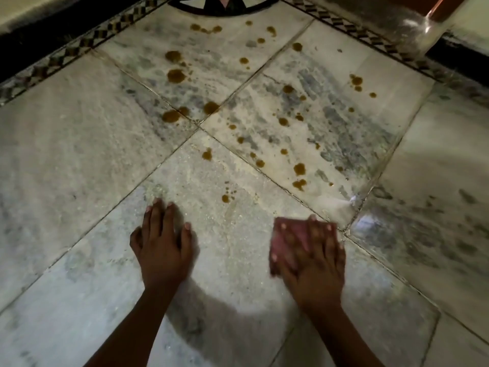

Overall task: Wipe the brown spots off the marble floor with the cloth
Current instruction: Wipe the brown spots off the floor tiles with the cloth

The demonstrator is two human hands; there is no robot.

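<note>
The right hand [312, 263] lies flat on a pink cloth [288, 239] at the lower right of the frame, fingers [315, 234] spread wide and pressing it onto the marble floor [79, 154]. The hand is blurred, so whether the thumb curls round the cloth edge is hard to tell. The left hand [162, 245] rests palm down on the floor at lower centre, well apart from the cloth, its fingers straight and slightly fanned, holding nothing. Brown spots [176, 75] lie scattered over the tiles in the upper middle of the frame; the nearest one [225, 198] sits between the two hands and above them. A dark patterned inlay border [79, 45] runs along the upper left and upper right edges.
</note>
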